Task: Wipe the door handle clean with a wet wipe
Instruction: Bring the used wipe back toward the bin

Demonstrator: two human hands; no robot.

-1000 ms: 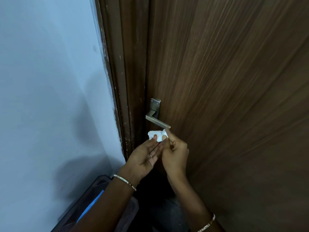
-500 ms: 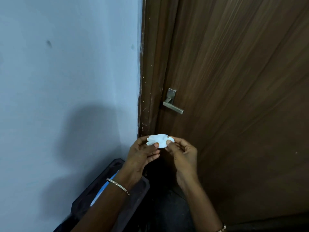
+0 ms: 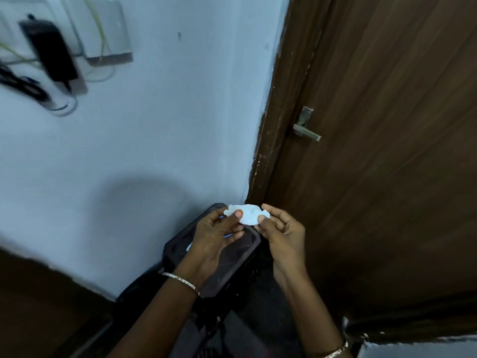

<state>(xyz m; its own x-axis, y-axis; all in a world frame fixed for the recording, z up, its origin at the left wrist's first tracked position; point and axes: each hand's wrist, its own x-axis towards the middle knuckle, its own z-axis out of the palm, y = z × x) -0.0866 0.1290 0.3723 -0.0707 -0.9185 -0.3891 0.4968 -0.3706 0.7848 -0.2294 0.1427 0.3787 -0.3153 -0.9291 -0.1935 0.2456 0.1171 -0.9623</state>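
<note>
Both hands, left hand [image 3: 216,236] and right hand [image 3: 281,228], pinch the crumpled wet wipe [image 3: 247,215] between closed fingers [image 3: 238,214], well below the door handle [image 3: 306,126].

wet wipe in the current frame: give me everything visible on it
The wet wipe is a small white sheet, crumpled and creased, looking like thin soft cloth or tissue. It is held up in the air, stretched roughly sideways between the left hand and the right hand, each pinching one end with thumb and fingers. It sits low, in front of the wall's edge by the door frame, well below and left of the door handle, not touching it.
</note>
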